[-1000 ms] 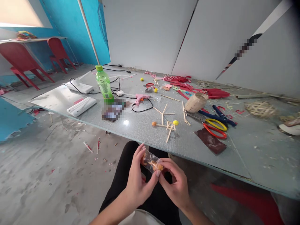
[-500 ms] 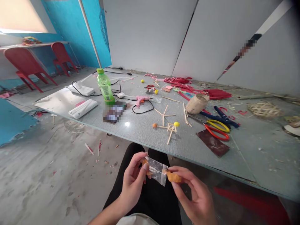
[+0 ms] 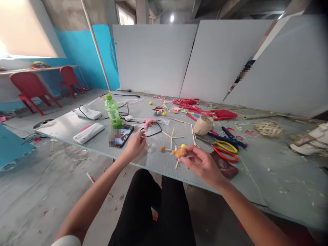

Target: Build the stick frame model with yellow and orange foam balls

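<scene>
My right hand [image 3: 201, 162] pinches an orange lump of modelling clay [image 3: 180, 153] between thumb and fingers, above a small frame of wooden sticks [image 3: 176, 164]. An orange ball [image 3: 162, 149] sits at one stick's end, and a yellow ball [image 3: 183, 146] shows just behind the clay. My left hand [image 3: 136, 145] is over the table with its fingers curled together; whether anything is in them is hidden. Beside it lies a blurred clear plastic bag [image 3: 150, 148]. A Y-shaped set of sticks [image 3: 171, 137] is farther back.
A phone [image 3: 123, 136], green bottle [image 3: 113, 111] and pink glue gun [image 3: 149, 123] stand left and behind. On the right are scissors [image 3: 225, 156], a tan jar-like roll [image 3: 203, 125], a dark red sheet [image 3: 225, 166] and red strips [image 3: 224, 115]. The table's front edge [image 3: 153, 169] runs before my knees.
Both hands have moved from above my lap forward over the table and apart. The clear bag has left the space between them; the clay stays in my right hand. The view has tilted up.
</scene>
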Motion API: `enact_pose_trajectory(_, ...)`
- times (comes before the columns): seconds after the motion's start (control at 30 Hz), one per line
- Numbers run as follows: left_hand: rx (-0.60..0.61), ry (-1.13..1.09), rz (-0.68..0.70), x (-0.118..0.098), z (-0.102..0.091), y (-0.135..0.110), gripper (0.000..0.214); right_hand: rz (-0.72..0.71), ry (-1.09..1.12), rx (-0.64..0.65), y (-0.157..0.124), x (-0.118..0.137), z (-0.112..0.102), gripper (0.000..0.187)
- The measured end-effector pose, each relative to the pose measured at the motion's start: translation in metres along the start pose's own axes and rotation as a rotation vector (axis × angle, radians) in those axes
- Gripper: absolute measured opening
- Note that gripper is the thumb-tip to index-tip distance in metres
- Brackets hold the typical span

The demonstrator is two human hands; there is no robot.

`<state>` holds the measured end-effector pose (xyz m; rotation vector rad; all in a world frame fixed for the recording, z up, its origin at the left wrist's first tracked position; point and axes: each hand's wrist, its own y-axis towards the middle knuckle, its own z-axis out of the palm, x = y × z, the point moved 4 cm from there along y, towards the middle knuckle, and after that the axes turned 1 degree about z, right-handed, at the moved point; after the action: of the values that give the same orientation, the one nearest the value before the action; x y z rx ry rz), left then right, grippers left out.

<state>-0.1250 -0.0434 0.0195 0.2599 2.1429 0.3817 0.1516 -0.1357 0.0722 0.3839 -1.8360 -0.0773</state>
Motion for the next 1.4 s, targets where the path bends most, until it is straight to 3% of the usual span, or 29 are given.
enact_pose_trajectory(0.07, -0.048, 0.01, 0.08, -0.022, -0.007, 0.004, 0.031, -0.083, -0.053, 0.02, 0.02, 0.012, 0.003, 0.02)
enact_pose_trajectory(0.13, -0.014, -0.103, 0.14, -0.056, -0.012, -0.001, 0.035, -0.203, -0.127, 0.03, 0.035, 0.028, 0.005, 0.017)
enact_pose_trajectory(0.23, 0.329, -0.555, 0.035, -0.111, -0.004, -0.009, 0.05, -0.475, -0.24, -0.011, 0.05, 0.061, 0.004, 0.011)
enact_pose_trajectory(0.33, 0.366, -0.806, 0.112, -0.161, -0.005, -0.006, 0.052, -0.717, -0.325, -0.13, 0.056, 0.094, -0.003, 0.009)
enact_pose_trajectory(0.43, 0.324, -0.833, 0.225, -0.193, -0.008, 0.004, 0.052, -0.757, -0.313, -0.218, 0.058, 0.109, -0.014, 0.014)
enact_pose_trajectory(0.6, 0.321, -0.673, 0.436, -0.229, -0.004, 0.017, 0.048, -0.756, -0.281, -0.322, 0.052, 0.111, -0.037, 0.013)
enact_pose_trajectory(0.7, 0.329, -0.641, 0.464, -0.238, 0.006, 0.022, 0.048, -0.785, -0.392, -0.406, 0.046, 0.114, -0.051, 0.016)
enact_pose_trajectory(0.83, 0.227, -0.626, 0.508, -0.234, 0.016, 0.031, 0.047, -0.755, -0.489, -0.473, 0.043, 0.117, -0.06, 0.028)
enact_pose_trajectory(0.93, 0.125, -0.646, 0.53, -0.225, 0.016, 0.041, 0.048, -0.69, -0.331, -0.557, 0.046, 0.113, -0.066, 0.045)
enact_pose_trajectory(1.0, 0.085, -0.688, 0.484, -0.217, 0.012, 0.049, 0.046, -0.595, -0.137, -0.452, 0.053, 0.105, -0.067, 0.037)
enact_pose_trajectory(1.1, 0.124, -0.845, 0.352, -0.205, 0.007, 0.063, 0.051, -0.473, 0.128, -0.221, 0.062, 0.095, -0.064, 0.021)
enact_pose_trajectory(1.17, 0.162, -0.926, 0.306, -0.201, 0.003, 0.071, 0.051, -0.434, 0.228, -0.162, 0.065, 0.091, -0.063, 0.019)
enact_pose_trajectory(1.3, 0.226, -0.879, 0.28, -0.202, 0.002, 0.078, 0.039, -0.413, 0.283, -0.147, 0.066, 0.091, -0.06, 0.017)
enact_pose_trajectory(1.4, 0.315, -0.944, 0.3, -0.207, 0.008, 0.073, 0.033, -0.483, 0.199, -0.3, 0.067, 0.098, -0.059, 0.018)
